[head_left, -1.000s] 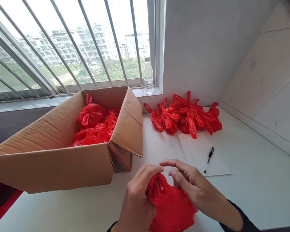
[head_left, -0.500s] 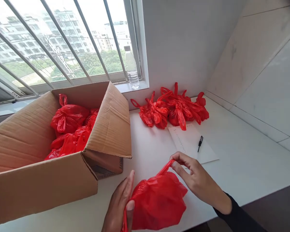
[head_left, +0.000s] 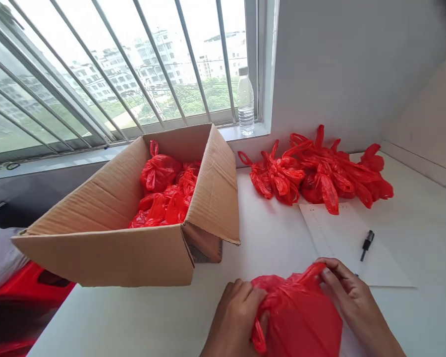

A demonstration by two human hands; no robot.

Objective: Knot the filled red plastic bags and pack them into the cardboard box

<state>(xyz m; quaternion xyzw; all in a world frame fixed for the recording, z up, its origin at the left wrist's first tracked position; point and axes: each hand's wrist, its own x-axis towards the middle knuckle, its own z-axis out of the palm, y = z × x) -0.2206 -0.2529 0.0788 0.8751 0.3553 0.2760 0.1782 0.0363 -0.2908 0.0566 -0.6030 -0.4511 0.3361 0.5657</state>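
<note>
A red plastic bag point(head_left: 305, 317) bulges between my two hands at the table's near edge; what is inside it does not show. My left hand point(head_left: 238, 315) is closed round the bag's left side, with one red handle loop sticking out below the fingers. With thumb and fingertips, my right hand point(head_left: 347, 295) pinches the bag's upper right corner. Left of them stands an open cardboard box point(head_left: 107, 255) with several knotted red bags point(head_left: 159, 173) inside. More tied red bags point(head_left: 319, 171) lie in a heap by the wall.
A sheet of paper point(head_left: 338, 233) with a black pen point(head_left: 367, 245) on it lies beyond my right hand. On the sill of the barred window stands a clear water bottle point(head_left: 246, 104). A red crate point(head_left: 33, 287) is at the lower left, beside the white table point(head_left: 134, 317).
My view has swung left, so box and heap sit further right. My left hand has gone from fingers extended along the bag to curled round its top; the right still pinches the corner.
</note>
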